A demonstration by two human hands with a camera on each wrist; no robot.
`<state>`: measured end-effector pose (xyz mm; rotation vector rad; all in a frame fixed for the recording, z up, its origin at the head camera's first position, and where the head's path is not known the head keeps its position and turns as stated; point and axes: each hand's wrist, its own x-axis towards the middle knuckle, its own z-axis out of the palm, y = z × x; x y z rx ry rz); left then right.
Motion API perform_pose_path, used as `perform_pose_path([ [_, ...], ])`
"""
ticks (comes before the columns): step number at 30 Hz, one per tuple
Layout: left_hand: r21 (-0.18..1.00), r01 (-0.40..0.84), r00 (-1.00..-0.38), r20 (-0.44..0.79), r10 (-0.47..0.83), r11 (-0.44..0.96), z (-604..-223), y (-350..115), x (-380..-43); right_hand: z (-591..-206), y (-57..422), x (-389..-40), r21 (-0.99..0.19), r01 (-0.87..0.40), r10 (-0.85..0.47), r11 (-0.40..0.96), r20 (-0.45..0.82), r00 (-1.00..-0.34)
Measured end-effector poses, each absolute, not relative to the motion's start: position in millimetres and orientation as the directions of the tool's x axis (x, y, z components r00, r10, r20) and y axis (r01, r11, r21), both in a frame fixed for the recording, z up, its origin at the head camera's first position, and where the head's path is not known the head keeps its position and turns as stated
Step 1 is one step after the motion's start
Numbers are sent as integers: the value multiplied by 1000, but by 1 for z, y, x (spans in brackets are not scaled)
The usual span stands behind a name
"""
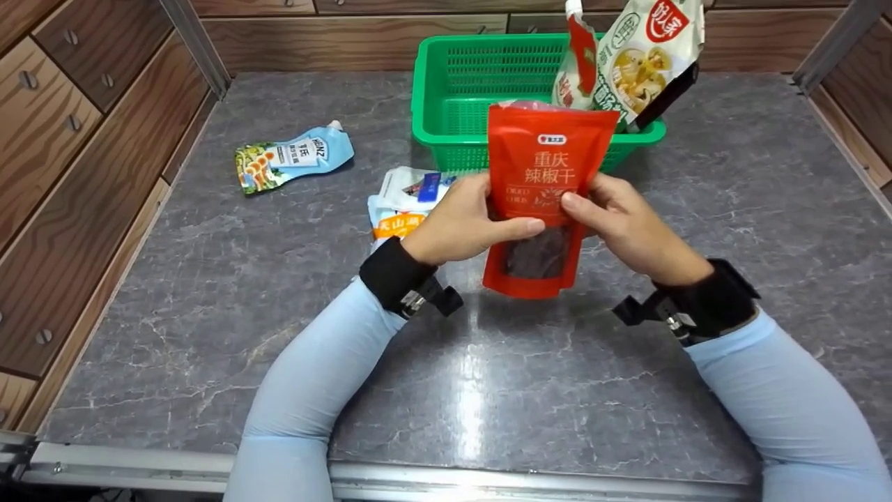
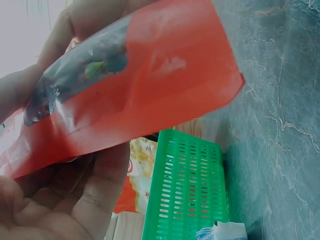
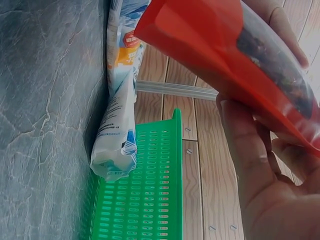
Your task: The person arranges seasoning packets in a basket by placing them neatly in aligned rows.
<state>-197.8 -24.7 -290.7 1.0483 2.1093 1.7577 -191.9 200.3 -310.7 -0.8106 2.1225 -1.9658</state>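
The fingers [image 3: 245, 145] of the left hand [image 1: 460, 219] and the right hand [image 1: 631, 219] gripped the red bag [image 1: 550, 174] by its two sides, and it hung above the desk [image 1: 279, 348], in front of the green basket [image 1: 422, 90]. It looked light and soft, so it would likely bend, and its shiny outside might slip. The side edges seemed best to hold, gently, because a hard squeeze could crush the dark bits [image 3: 280, 75] inside.
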Motion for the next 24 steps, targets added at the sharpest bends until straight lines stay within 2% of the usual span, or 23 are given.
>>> perform_pose_path([
  [9,926,375,-726,268,633,38,-290,-24,-198,-309,202,-192,-962,-270,-510,-41,253,-822],
  [17,927,375,-710,283,644,6,-291,-23,-199,-307,205,-193,-953,-302,-525,15,250,-814],
  [24,938,343,-718,229,658,48,-293,-24,-198,-301,209,-192,-961,-275,-456,20,236,-858],
])
